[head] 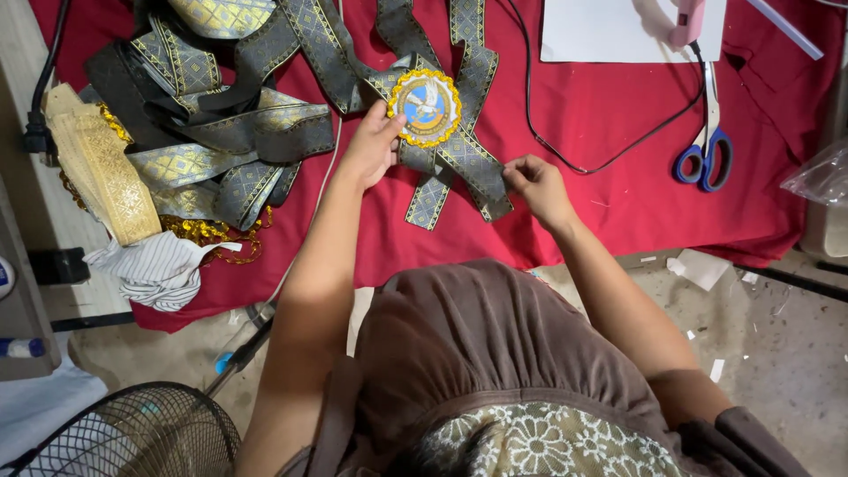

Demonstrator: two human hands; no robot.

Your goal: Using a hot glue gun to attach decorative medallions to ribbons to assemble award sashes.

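The left hand pinches the edge of a round badge with a gold braided rim and a blue centre. The right hand grips the lower tail of the grey-and-gold patterned ribbon crossed beneath it. The badge already sits on the crossed ribbon; whether it is fixed cannot be told. Both lie on a red cloth covering the tabletop. A heap of similar ribbons lies to the left, blue-handled scissors to the right.
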